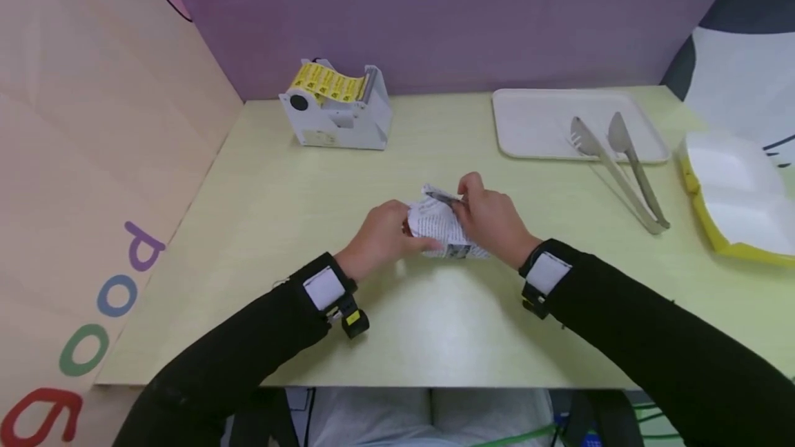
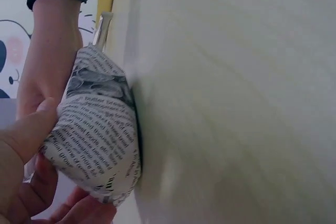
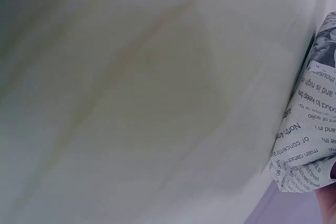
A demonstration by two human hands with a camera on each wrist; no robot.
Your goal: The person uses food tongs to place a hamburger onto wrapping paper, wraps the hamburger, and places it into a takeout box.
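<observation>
A small bundle wrapped in newsprint-patterned paper [image 1: 437,223] lies on the table between both hands. My left hand [image 1: 380,234] holds its left end, thumb along the near side. On the far right side my right hand [image 1: 493,223] pinches a folded edge of the paper. In the left wrist view, the printed wrapper [image 2: 100,135] looks rounded, with the left thumb [image 2: 34,129] pressed on it and fingers curled beneath. The right wrist view catches a creased, tucked end of the wrapper [image 3: 307,124]. Whatever is inside is mostly hidden by the paper.
A label dispenser with a yellow sticker roll [image 1: 338,105] stands at the back left. At the back right, metal tongs [image 1: 627,171] lie partly over a white tray [image 1: 534,123]. An open yellow-and-white foam box [image 1: 739,192] sits at the right edge.
</observation>
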